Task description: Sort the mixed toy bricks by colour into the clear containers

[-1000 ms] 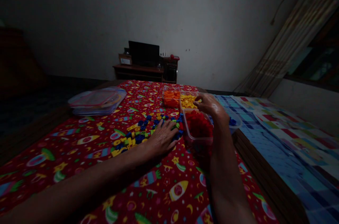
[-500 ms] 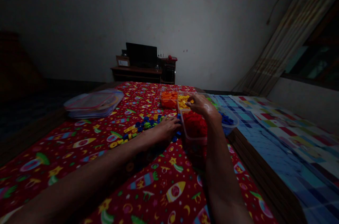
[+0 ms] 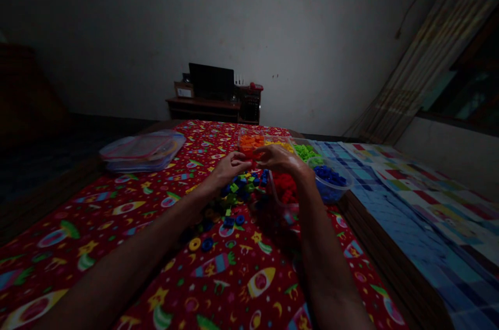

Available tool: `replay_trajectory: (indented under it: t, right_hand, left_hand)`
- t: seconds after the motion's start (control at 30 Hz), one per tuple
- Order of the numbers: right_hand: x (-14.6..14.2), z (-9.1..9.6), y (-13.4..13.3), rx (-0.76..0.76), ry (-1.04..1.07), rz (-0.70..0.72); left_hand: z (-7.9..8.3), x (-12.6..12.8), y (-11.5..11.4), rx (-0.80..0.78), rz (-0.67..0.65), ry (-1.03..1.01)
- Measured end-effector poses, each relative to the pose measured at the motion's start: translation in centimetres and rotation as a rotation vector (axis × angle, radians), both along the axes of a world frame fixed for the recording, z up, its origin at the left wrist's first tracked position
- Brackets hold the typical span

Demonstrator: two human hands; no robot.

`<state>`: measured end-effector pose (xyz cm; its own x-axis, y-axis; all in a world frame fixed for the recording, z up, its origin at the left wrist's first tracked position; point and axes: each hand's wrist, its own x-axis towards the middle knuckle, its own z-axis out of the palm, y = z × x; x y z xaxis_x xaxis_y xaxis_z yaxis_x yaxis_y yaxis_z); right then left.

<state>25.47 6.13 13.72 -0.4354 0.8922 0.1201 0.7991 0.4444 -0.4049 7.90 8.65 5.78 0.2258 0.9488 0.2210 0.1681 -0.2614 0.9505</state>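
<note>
My left hand and my right hand meet above a loose heap of toy building blocks, mostly blue, green and yellow. Pinched between the fingertips of both hands is a small red block; its exact shape is too dark to tell. Just behind it stands a clear tub of orange blocks. Under my right wrist is a tub of red blocks, partly covered by the forearm. Yellow blocks fill another tub, half hidden behind my right hand.
Green blocks and a round tub of blue blocks stand to the right. Stacked clear lids lie at the left on the red patterned cloth. Loose wheel-shaped pieces lie nearer me. A monitor stands beyond.
My right hand has moved left from above the yellow and red tubs to my left hand. My left hand has risen off the heap, and a red block is now between them.
</note>
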Motion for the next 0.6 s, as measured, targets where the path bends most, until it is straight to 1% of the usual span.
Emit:
replay_trajectory:
  t: [0.07,0.1,0.17,0.23,0.3,0.37,0.4,0.47,0.5,0.57,0.6]
  right_hand:
    - [-1.0,-0.2,0.0,0.025,0.006,0.069]
    - [-1.4,-0.2,0.0,0.046,0.005,0.08]
    - [-1.6,-0.2,-0.1,0.082,-0.008,0.062]
    - [-1.2,-0.1,-0.1,0.112,-0.04,-0.002]
    - [-0.1,0.0,-0.1,0.123,-0.107,-0.106]
    - [1.3,0.1,-0.1,0.088,-0.202,-0.233]
    - [1.9,0.1,-0.2,0.058,-0.248,-0.293]
    - [2.9,0.2,-0.3,0.024,-0.3,-0.394]
    - [3.2,0.2,-0.3,0.036,-0.301,-0.429]
    - [3.3,0.3,-0.4,0.104,-0.279,-0.467]
    - [3.0,0.3,-0.4,0.143,-0.267,-0.465]
  left_hand:
    - [0.5,0.1,-0.4,-0.132,-0.018,-0.118]
    - [0.7,0.1,-0.5,-0.169,-0.03,-0.145]
    - [0.9,0.0,-0.7,-0.168,-0.05,-0.129]
    - [1.0,-0.4,-0.7,-0.062,-0.053,-0.023]
    - [1.2,-1.3,-0.6,0.107,-0.021,0.153]
    - [1.4,-2.5,-0.5,0.251,0.01,0.348]
    - [1.4,-3.2,-0.4,0.294,0.013,0.433]
    - [1.4,-4.7,-0.2,0.326,0.005,0.563]
    - [1.3,-5.4,-0.1,0.329,0.005,0.606]
    - [0.9,-6.8,0.4,0.334,0.017,0.665]
    - [0.6,-7.5,0.6,0.334,0.027,0.681]
